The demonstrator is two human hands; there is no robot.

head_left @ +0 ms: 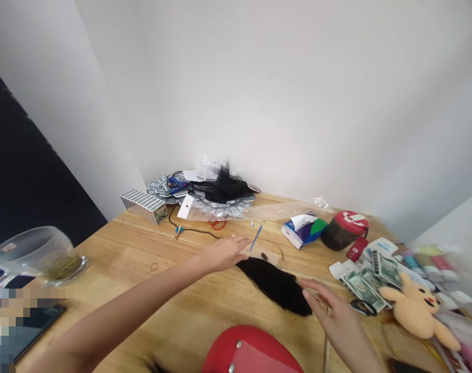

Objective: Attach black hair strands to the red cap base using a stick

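Note:
A bundle of straight black hair (276, 285) lies flat on the wooden table, slanting down to the right. My left hand (230, 252) rests at its upper left end, palm down; whether its fingers pinch the hair is not clear. At the lower right end, my right hand (327, 305) is beside the hair tips, its fingers apart and nothing seen between them. Just beyond the bundle are a thin blue stick (257, 235) and a small clear packet (272, 257) with a dark piece on it.
A red rounded object (251, 352) is at the near edge. Behind lie more black hair (224, 186), a clear bag (274, 210), a tissue pack (305, 229) and a red-lidded container (344, 230). A plush toy (418, 308) sits right, a glass pitcher (37, 256) left.

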